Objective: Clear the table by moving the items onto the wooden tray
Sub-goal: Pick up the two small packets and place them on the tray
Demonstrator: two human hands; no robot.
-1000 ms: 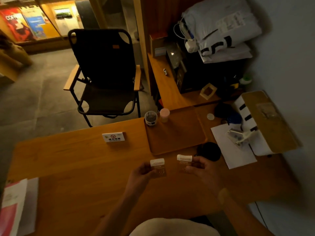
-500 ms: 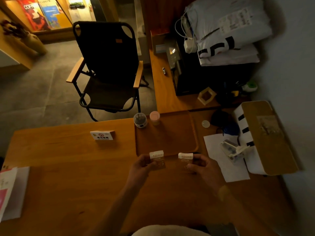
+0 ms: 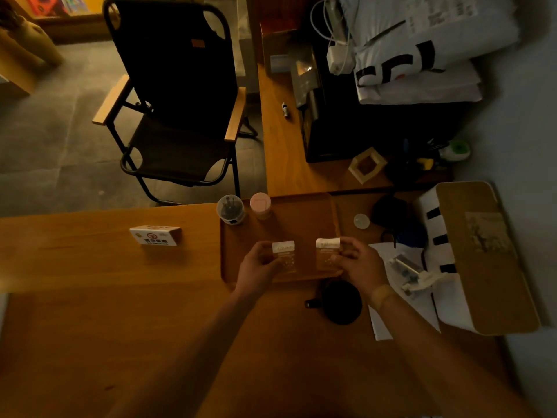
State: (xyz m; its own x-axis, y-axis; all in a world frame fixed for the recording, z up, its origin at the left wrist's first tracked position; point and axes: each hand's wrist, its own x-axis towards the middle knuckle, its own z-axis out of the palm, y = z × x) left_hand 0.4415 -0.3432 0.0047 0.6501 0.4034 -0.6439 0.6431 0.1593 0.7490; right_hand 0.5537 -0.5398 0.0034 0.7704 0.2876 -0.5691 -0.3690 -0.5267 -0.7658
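bench (image 3: 90,297): warm orange-brown wood
wooden tray (image 3: 301,218): darker reddish brown
left card (image 3: 284,256): clear, with a white top band
right card (image 3: 327,253): clear, with a white top band
sign (image 3: 153,235): white face, red prohibition mark, dark lettering
pink-lidded jar (image 3: 260,205): pale pink lid
clear cup (image 3: 230,209): transparent, dark contents
mug (image 3: 340,301): black
chair (image 3: 177,95): black fabric and frame, light wooden armrests
bags (image 3: 422,46): white with black markings
floor (image 3: 45,131): grey

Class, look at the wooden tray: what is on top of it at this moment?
On the wooden tray stand a clear jar and a pink-lidded jar at its far left corner. Two small cards are held over it; the hands hide whether they touch it.
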